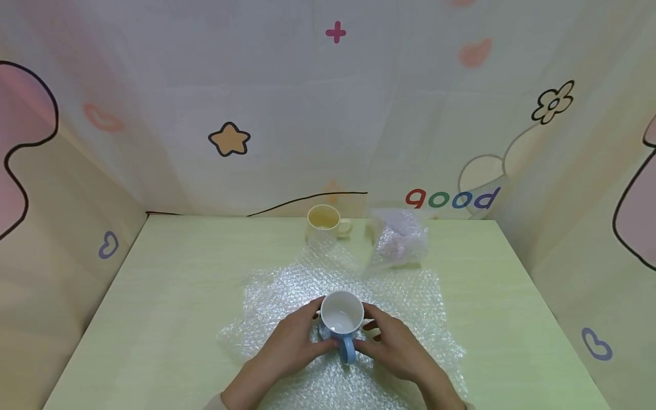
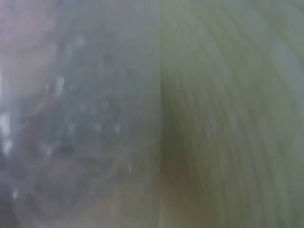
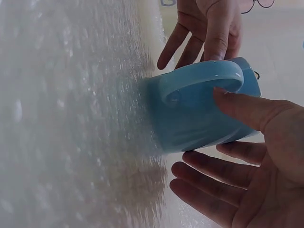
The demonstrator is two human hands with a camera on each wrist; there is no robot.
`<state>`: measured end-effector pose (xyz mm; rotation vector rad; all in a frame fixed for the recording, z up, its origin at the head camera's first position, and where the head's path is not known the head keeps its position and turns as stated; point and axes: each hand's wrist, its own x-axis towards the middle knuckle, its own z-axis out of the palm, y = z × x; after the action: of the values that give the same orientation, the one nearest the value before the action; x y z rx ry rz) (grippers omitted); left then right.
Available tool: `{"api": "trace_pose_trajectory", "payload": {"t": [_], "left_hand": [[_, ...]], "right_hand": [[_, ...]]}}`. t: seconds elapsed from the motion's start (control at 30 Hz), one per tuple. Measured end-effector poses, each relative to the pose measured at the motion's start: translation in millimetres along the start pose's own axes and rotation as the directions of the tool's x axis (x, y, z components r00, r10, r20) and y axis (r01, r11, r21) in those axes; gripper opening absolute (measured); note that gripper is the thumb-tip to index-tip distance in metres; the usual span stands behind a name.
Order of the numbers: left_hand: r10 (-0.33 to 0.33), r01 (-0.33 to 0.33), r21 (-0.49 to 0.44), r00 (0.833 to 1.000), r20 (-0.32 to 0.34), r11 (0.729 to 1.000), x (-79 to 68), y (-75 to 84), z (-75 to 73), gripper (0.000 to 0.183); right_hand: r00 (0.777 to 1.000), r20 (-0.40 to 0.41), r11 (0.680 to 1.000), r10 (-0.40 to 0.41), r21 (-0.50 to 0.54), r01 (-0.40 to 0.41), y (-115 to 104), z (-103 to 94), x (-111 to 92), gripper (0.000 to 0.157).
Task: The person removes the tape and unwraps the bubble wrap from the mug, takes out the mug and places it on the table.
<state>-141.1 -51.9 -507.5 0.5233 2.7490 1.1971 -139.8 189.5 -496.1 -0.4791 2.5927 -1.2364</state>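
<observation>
A blue mug [image 1: 342, 314] with a white inside stands upright on a sheet of bubble wrap [image 1: 277, 293], its handle towards me. From the left side my left hand [image 1: 293, 340] grips it, thumb close to the handle. My right hand [image 1: 393, 345] holds the opposite side. In the right wrist view, the right thumb presses on the blue mug [image 3: 199, 111] below the handle, and some of that hand's fingers spread along its far side. The left wrist view is blurred, with bubble wrap [image 2: 95, 123] beside the table surface and no clear hand.
At the back of the table [image 1: 169, 296] stands a yellow mug [image 1: 324, 217], its lower part behind a raised flap of the bubble wrap. To its right sits a pinkish bundle [image 1: 401, 239] in bubble wrap. A printed curtain [image 1: 287, 114] encloses the back and sides.
</observation>
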Motion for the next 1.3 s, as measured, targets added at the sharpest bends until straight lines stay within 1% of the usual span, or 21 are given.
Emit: {"api": "trace_pose_trajectory", "payload": {"t": [0.13, 0.27, 0.4, 0.67, 0.93, 1.1, 1.3], "left_hand": [[0.002, -0.002, 0.001, 1.0, -0.011, 1.0, 0.0, 1.7, 0.6, 0.085], [-0.023, 0.023, -0.024, 1.0, -0.005, 0.999, 0.5, 3.8, 1.3, 0.084], [-0.038, 0.038, -0.028, 0.999, -0.002, 0.999, 1.8, 5.3, 1.7, 0.085], [-0.033, 0.032, -0.035, 0.999, -0.016, 0.999, 2.2, 7.8, 3.0, 0.088], [-0.029, 0.029, -0.01, 0.999, -0.033, 1.0, 1.6, 9.5, 4.3, 0.089], [-0.015, 0.016, 0.002, 0.998, -0.057, 1.0, 0.2, 11.0, 2.2, 0.088], [-0.016, 0.016, -0.005, 0.997, -0.077, 1.0, -2.6, 15.6, -3.4, 0.091]], "right_hand": [[1.0, 0.001, 1.0, -0.009, 0.0, 0.009, 1, 1.9, 2, 0.063], [1.0, -0.006, 1.0, -0.014, -0.002, 0.014, 1, 3.9, 3, 0.063], [0.999, -0.023, 1.0, -0.025, -0.006, 0.024, 0, 6.1, 4, 0.062], [0.998, -0.056, 0.999, -0.033, -0.038, 0.031, -1, 9.3, 5, 0.061], [0.996, -0.074, 0.998, -0.049, -0.039, 0.047, -5, 10.7, 4, 0.06], [0.994, -0.09, 0.997, -0.06, -0.044, 0.056, -8, 10.0, 3, 0.059], [0.994, -0.098, 0.999, -0.043, -0.025, 0.041, -15, 7.0, 3, 0.057]]}}
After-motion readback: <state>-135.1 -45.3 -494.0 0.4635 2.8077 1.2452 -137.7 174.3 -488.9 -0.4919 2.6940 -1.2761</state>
